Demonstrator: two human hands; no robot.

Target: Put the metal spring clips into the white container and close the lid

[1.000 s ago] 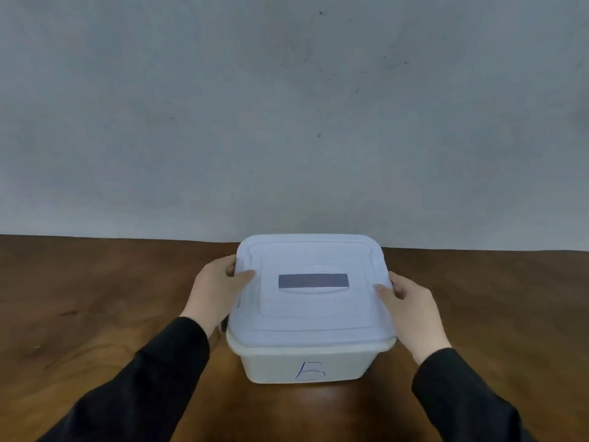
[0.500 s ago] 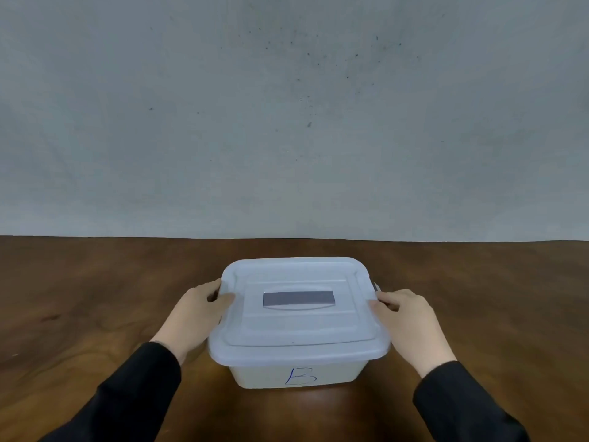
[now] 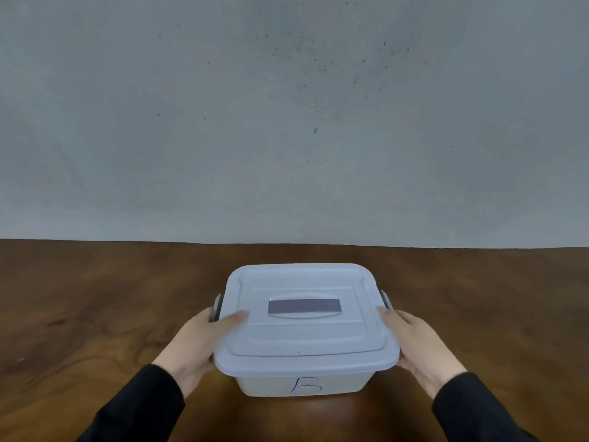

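The white container (image 3: 302, 382) stands on the wooden table with a blue "B" written on its front wall. Its pale lid (image 3: 302, 333) lies flat on top, with a grey strip in the middle. Grey side latches (image 3: 216, 307) stick out at both lid ends. My left hand (image 3: 199, 341) grips the lid's left edge, thumb on top. My right hand (image 3: 417, 342) holds the lid's right edge. No metal spring clips are visible; the inside of the container is hidden.
The brown wooden table (image 3: 95, 314) stretches to both sides of the container. A plain grey wall (image 3: 287, 122) rises behind the table's far edge. Black sleeves cover both forearms.
The lid has come down level onto the container, and both hands have slid nearer along its sides. The grey side latches now show. The view has tilted up slightly.
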